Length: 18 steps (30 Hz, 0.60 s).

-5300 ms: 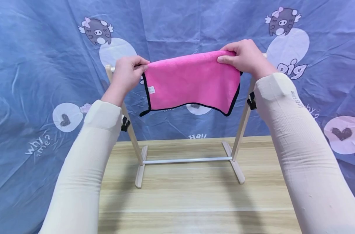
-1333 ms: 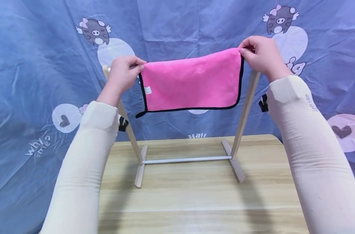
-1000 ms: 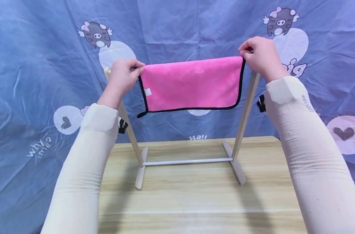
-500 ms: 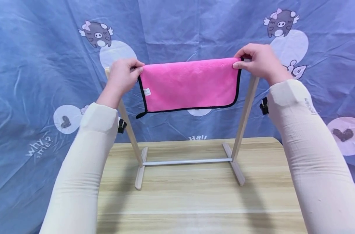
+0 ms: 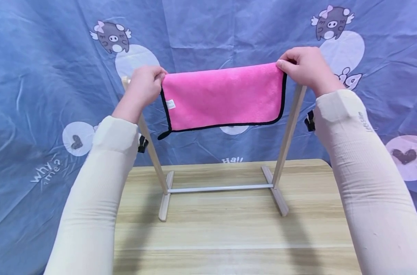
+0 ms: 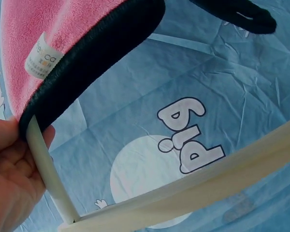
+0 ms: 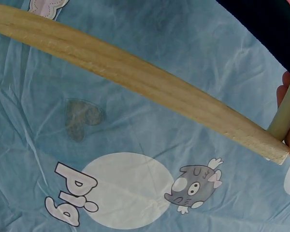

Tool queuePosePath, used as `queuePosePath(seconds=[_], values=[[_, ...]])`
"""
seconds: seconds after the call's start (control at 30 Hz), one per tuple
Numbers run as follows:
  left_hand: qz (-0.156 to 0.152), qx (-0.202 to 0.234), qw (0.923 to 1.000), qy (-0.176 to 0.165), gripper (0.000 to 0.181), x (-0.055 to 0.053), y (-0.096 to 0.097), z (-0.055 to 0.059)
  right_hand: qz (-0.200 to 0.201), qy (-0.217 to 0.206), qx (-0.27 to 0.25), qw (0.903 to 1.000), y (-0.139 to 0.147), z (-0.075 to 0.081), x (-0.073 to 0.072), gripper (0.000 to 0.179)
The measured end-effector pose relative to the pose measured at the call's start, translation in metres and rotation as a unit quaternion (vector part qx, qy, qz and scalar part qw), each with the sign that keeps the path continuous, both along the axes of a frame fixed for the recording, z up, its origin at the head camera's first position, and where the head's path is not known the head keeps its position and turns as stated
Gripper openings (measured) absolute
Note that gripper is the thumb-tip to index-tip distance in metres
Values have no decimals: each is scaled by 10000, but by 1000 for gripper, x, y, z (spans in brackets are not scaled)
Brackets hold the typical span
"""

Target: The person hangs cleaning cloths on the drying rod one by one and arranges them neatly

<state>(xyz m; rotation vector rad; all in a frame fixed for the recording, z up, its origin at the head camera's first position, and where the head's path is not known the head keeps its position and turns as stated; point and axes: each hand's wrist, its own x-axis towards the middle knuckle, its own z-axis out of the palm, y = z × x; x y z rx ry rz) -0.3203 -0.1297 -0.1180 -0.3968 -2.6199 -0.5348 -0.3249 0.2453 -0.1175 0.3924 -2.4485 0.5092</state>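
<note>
A pink towel (image 5: 222, 97) with black edging and a small white label (image 5: 170, 104) hangs folded over the top bar (image 6: 50, 169) of a wooden rack. At its upper left corner, my left hand (image 5: 144, 86) pinches the fold. My right hand (image 5: 306, 68) pinches the upper right corner between thumb and fingers. In the left wrist view, the fingers curl behind the bar where the black edging (image 6: 92, 67) crosses it. Only a sliver of the right hand shows in the right wrist view, beside the bar's end. The towel's back half is hidden.
The rack's right post (image 5: 291, 130) and left post (image 5: 150, 152) stand on flat feet, joined by a white lower rod (image 5: 220, 188). Beneath is a wood-grain table (image 5: 229, 229). A blue curtain (image 5: 208, 34) with pig prints hangs close behind.
My right hand has moved right to the towel's edge, and the wavy lower hem now hangs straighter. Since half a second ago, that corner has shifted slightly right and up. My left hand keeps its place.
</note>
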Motion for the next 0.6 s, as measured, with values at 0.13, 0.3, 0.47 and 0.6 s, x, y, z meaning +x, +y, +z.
queuePosePath(seconds=[0.13,0.3,0.47,0.6], values=[[65,-47,9999,-79,35,-3,0,0,-129,-180,211,9995,-3,3,0,34],[162,23,9997,-177,34,-6,2,0,-272,-269,505,9980,-7,8,-1,34],[233,114,9995,-197,35,-8,2,-1,-356,-414,620,9966,-10,10,0,35],[182,105,9998,19,33,-8,2,-3,-353,-415,637,9965,-11,8,1,34]])
